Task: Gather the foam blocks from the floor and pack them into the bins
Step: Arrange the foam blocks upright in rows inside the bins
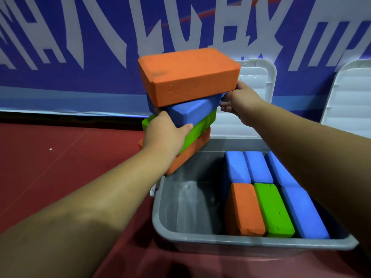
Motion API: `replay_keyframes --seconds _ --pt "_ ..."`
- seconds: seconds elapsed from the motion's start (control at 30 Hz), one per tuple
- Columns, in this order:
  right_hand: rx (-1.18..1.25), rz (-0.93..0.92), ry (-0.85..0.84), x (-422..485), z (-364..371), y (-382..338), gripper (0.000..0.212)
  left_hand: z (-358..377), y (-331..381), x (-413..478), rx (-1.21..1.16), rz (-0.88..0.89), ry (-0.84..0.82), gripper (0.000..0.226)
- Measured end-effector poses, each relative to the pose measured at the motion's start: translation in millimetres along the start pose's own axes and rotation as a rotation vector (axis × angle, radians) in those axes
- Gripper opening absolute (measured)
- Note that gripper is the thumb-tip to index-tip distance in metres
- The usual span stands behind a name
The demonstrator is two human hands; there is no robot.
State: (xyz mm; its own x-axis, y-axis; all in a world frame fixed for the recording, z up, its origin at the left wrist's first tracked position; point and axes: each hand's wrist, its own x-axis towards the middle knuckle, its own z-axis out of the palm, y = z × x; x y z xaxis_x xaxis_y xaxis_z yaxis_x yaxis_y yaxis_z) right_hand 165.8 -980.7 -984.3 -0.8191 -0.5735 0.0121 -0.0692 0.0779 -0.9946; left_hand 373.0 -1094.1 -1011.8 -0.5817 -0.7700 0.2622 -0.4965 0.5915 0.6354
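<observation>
I hold a stack of foam blocks in the air above the far left corner of a grey bin [200, 242]. From the top it is an orange block [188, 75], a blue block [190, 111], a green block [200, 128] and a lower orange block [188, 154]. My left hand [164, 133] grips the stack's near left side, thumb curled over the blue and green blocks. My right hand [240, 101] clasps the blue block's right end. Inside the bin, several blue blocks [237, 167], an orange one [246, 209] and a green one [274, 210] stand on edge along the right side.
The bin's white lid [259, 81] stands open behind it, against a blue banner wall [80, 47]. A second white lid [349, 97] shows at the far right. Red floor [60, 153] spreads to the left. The bin's left half holds no blocks.
</observation>
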Motion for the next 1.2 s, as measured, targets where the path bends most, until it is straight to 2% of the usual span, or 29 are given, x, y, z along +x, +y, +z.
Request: replay_keyframes --seconds 0.1,0.17,0.37,0.47,0.6,0.73,0.83,0.9,1.0,1.1,1.2 --pt "0.027 -0.016 0.063 -11 -22 -2 0.047 3 10 -2 -0.043 0.087 0.004 0.047" --pt "0.025 -0.024 0.108 -24 -44 2 0.04 9 21 -7 -0.06 0.143 -0.022 0.044" --pt "-0.072 0.034 0.286 -81 -123 42 0.035 67 59 -40 -0.089 0.256 -0.201 0.046" --pt "-0.165 0.053 0.369 -108 -157 67 0.015 106 70 -58 -0.083 0.274 -0.345 0.049" --pt "-0.227 0.252 0.363 -127 -194 91 0.025 148 72 -74 -0.029 0.288 -0.532 0.046" --pt "-0.365 0.487 0.275 -121 -217 114 0.029 175 65 -86 -0.035 0.146 -0.762 0.029" --pt "-0.432 0.568 0.363 -118 -206 109 0.024 176 61 -85 0.022 0.093 -0.903 0.014" --pt "-0.577 0.552 0.398 -118 -200 104 0.02 172 59 -82 0.04 0.104 -0.911 0.014" --pt "-0.719 0.397 0.434 -124 -196 93 0.012 162 56 -80 0.076 0.126 -0.91 0.016" --pt "-0.88 0.331 0.5 -121 -189 77 0.016 152 51 -80 0.15 0.206 -0.915 0.02" --pt "-0.826 0.157 0.648 -116 -182 64 0.022 141 48 -77 0.138 0.268 -0.898 0.023"
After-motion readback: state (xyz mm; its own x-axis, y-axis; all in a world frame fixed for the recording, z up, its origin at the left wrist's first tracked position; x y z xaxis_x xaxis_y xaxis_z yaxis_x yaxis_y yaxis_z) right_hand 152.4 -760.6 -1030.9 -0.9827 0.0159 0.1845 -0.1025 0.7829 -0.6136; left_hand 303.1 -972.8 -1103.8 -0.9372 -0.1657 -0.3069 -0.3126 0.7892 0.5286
